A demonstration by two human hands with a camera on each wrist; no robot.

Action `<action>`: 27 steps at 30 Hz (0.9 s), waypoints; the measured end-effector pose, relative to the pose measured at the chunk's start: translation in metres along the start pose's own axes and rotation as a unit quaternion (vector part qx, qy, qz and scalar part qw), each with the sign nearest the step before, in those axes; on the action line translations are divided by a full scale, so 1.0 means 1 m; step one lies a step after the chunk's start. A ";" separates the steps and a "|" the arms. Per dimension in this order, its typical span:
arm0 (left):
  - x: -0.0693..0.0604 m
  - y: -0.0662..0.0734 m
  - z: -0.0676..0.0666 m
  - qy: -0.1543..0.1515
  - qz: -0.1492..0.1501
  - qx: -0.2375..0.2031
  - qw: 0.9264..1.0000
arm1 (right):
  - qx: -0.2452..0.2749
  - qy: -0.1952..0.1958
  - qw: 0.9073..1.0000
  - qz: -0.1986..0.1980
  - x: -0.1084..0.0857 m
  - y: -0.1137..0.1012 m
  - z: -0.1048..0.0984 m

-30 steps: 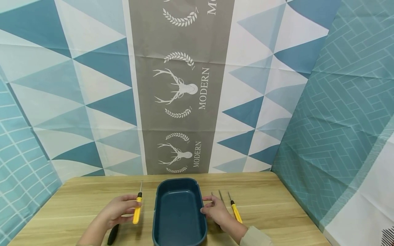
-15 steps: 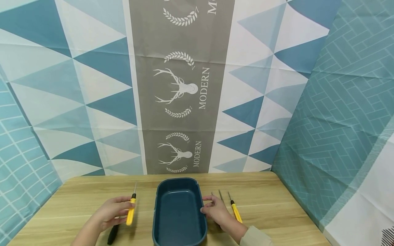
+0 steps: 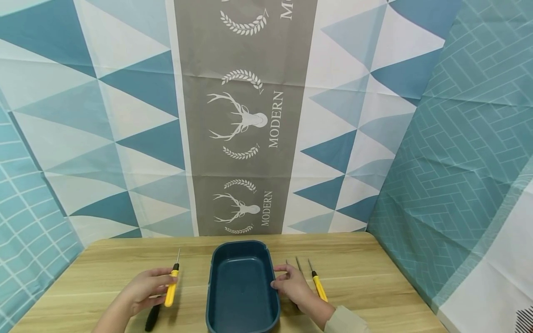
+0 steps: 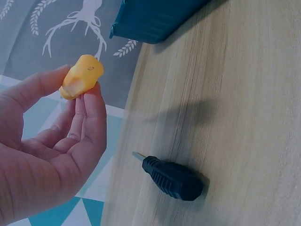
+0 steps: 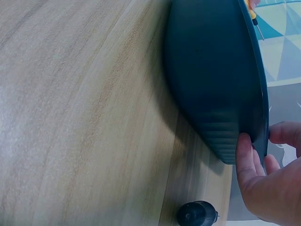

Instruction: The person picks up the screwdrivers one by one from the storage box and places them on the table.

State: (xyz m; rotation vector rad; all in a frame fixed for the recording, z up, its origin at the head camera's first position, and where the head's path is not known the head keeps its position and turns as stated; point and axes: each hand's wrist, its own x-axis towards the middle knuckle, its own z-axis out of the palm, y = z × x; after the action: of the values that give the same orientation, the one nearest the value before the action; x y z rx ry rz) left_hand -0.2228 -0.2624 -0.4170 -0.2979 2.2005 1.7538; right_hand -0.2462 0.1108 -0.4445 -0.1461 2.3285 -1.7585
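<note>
My left hand [image 3: 143,290] pinches the yellow handle of a screwdriver [image 3: 171,289] between thumb and fingers, off the table left of a dark blue bin [image 3: 243,296]. The shaft points away toward the wall. Below this hand lies a black-handled screwdriver [image 4: 171,180], partly covered by it in the head view. My right hand [image 3: 294,287] holds the bin's right rim; in the right wrist view, the thumb and fingers [image 5: 244,157] take the rim from both sides. Nothing lies inside the bin.
Right of the right hand lies another yellow-handled screwdriver [image 3: 319,286]. Beside it a metal shaft [image 3: 299,263] shows, its rear hidden by the hand. A black handle [image 5: 194,214] stands out in the right wrist view. The wooden table [image 3: 358,277] ends at a patterned wall covering.
The left hand has moved left, away from the bin, carrying the yellow-handled screwdriver. The right hand and the bin have stayed where they were.
</note>
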 end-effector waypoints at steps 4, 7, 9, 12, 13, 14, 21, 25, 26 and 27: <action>0.000 -0.003 -0.003 0.000 -0.002 -0.004 1.000 | 0.000 0.000 1.000 0.002 0.000 0.000 0.000; 0.001 -0.006 -0.005 0.002 -0.004 -0.007 1.000 | -0.001 0.001 1.000 0.004 0.000 0.000 0.000; 0.001 -0.008 -0.006 0.003 -0.004 -0.010 1.000 | 0.001 0.001 1.000 0.005 0.000 0.000 -0.001; 0.001 -0.010 -0.008 0.005 -0.003 -0.010 1.000 | 0.002 0.000 1.000 0.005 0.000 0.000 -0.001; 0.001 -0.010 -0.009 0.005 -0.003 -0.010 1.000 | 0.002 -0.001 1.000 0.004 0.000 0.000 0.000; 0.000 -0.010 -0.010 0.005 -0.004 -0.008 1.000 | 0.002 -0.002 1.000 0.004 0.000 0.000 0.000; -0.002 -0.015 -0.017 0.009 -0.003 0.000 1.000 | 0.004 -0.003 1.000 0.001 -0.001 0.000 -0.001; -0.004 -0.017 -0.022 0.003 -0.009 0.001 1.000 | 0.004 -0.002 1.000 0.001 -0.001 0.000 0.000; -0.004 -0.018 -0.023 0.002 -0.010 0.000 1.000 | 0.003 -0.002 1.000 0.002 -0.001 0.000 0.000; -0.005 -0.019 -0.025 0.000 -0.010 -0.002 1.000 | 0.003 -0.002 1.000 0.001 -0.001 0.000 0.000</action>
State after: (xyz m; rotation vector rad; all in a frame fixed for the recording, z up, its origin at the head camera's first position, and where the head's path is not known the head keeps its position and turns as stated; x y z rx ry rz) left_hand -0.2145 -0.2912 -0.4275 -0.3211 2.1856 1.7486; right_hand -0.2449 0.1111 -0.4440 -0.1455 2.3187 -1.7622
